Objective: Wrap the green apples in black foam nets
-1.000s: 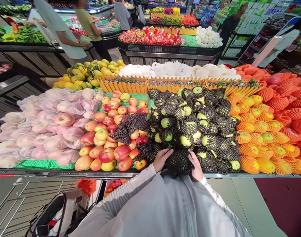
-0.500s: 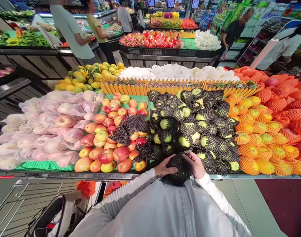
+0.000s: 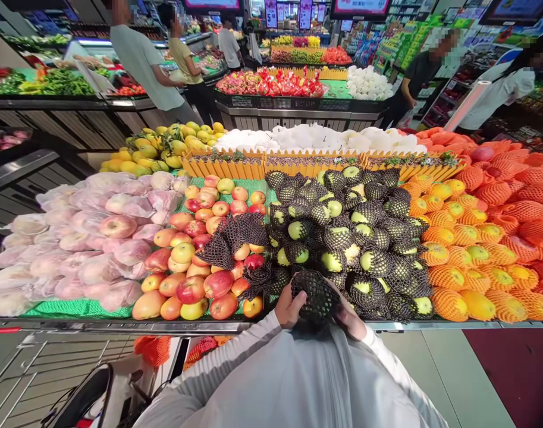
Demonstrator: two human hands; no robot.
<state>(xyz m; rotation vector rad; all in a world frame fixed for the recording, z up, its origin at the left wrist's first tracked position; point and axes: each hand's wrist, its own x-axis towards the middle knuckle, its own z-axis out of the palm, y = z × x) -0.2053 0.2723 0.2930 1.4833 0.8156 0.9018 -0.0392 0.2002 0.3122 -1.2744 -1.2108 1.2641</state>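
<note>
Close to my body, at the front edge of the fruit display, I hold a green apple in a black foam net (image 3: 316, 296). Green shows dimly through the mesh. My left hand (image 3: 291, 305) grips its left side, thumb on the front. On the right side my right hand (image 3: 351, 318) is closed against the net, its fingertips partly hidden and blurred. Just beyond lies a pile of green apples (image 3: 332, 260) in similar black nets. Loose black foam nets (image 3: 235, 238) rest on the red apples (image 3: 192, 285) to the left.
Bagged pinkish fruit (image 3: 119, 226) fills the far left; orange-netted yellow fruit (image 3: 449, 276) is at right. A low orange fence (image 3: 313, 161) runs behind. A shopping cart (image 3: 43, 380) stands at lower left. Several people are beyond the stand.
The netted apple has turned and risen slightly between my hands. My left thumb has shifted up its front, and my right hand has moved lower. The head view has tilted up a little.
</note>
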